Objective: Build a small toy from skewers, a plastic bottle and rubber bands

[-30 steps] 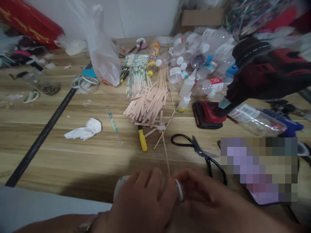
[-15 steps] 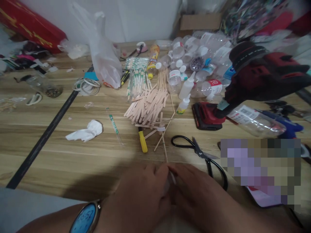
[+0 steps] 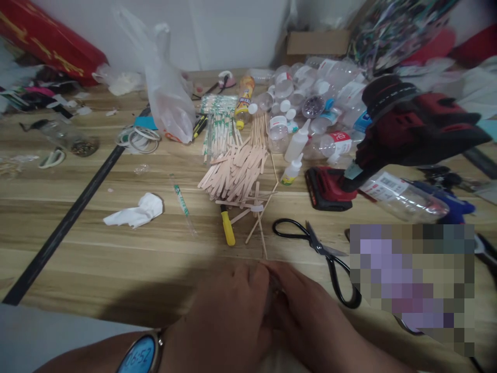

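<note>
My left hand [image 3: 229, 316], with a watch [image 3: 139, 355] at its wrist, is closed at the bottom middle. Against it presses my right hand [image 3: 314, 316], its fingers curled inward too. A small pale, partly see-through thing sits between them, mostly hidden by the fingers, and I cannot make out what it is. Thin wooden sticks [image 3: 262, 239] lie just beyond the fingertips. Black-handled scissors [image 3: 319, 247], blades apart, rest to the right of them. A yellow-handled tool [image 3: 228, 228] lies ahead, its tip under a pile of flat wooden craft sticks [image 3: 236, 171].
Two small squeeze bottles [image 3: 297, 145] stand before many clear plastic bottles [image 3: 285, 83]. A red and black cordless drill [image 3: 419, 119] stands upright at right. A crumpled tissue [image 3: 135, 211], a wrapped stick [image 3: 182, 202], and a white plastic bag [image 3: 166, 93] are on the left.
Both hands stay together at the bottom, with the fingers shifting slightly. The pale thing between them shows less now. The view has moved a little.
</note>
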The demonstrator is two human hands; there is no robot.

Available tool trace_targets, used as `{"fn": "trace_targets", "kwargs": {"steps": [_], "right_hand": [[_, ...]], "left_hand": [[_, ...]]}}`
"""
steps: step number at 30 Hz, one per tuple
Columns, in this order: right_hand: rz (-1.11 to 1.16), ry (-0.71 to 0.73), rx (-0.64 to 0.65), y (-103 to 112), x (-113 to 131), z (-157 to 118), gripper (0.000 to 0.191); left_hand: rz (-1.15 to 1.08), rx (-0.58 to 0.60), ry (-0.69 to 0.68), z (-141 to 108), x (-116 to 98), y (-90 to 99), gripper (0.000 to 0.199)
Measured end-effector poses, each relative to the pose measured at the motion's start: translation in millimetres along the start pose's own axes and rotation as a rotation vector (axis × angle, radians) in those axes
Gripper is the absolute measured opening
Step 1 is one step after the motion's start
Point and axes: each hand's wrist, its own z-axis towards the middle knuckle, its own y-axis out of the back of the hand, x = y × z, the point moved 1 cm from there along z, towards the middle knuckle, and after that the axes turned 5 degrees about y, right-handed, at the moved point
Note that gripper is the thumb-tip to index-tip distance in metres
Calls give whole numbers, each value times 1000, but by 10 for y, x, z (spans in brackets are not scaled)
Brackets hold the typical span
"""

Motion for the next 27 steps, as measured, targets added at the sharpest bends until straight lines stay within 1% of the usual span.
{"fn": "trace_targets", "kwargs": {"steps": [3,6,8,12,16,19,22,25,27], "right_hand": [[-30,51,-57,-26,-15,-29,50],[-32,119,-145,-57,-38,-82,48],[-22,144,-159,-74,-53,-115,46],[-29,109,-86,-46,-59,-149,46],[-6,86,66,70,-32,-145,51],[63,57,161,155,-18,-137,47],[101,41,189,199,-19,-159,45],[120,41,184,201,-25,-214,52],[124,48,159,183,-24,-251,56]], "left_hand": [[-34,61,31,-11,-13,21,38],[-35,73,28,-24,-30,22,43],[-25,64,22,-36,-36,14,44],[-1,56,-3,-57,-31,21,42],[53,75,-34,-49,8,32,38],[49,84,-107,-36,48,-10,34],[65,118,-157,-39,75,-74,36],[99,137,-197,-57,69,-105,35],[124,141,-207,-68,55,-108,34]]}}
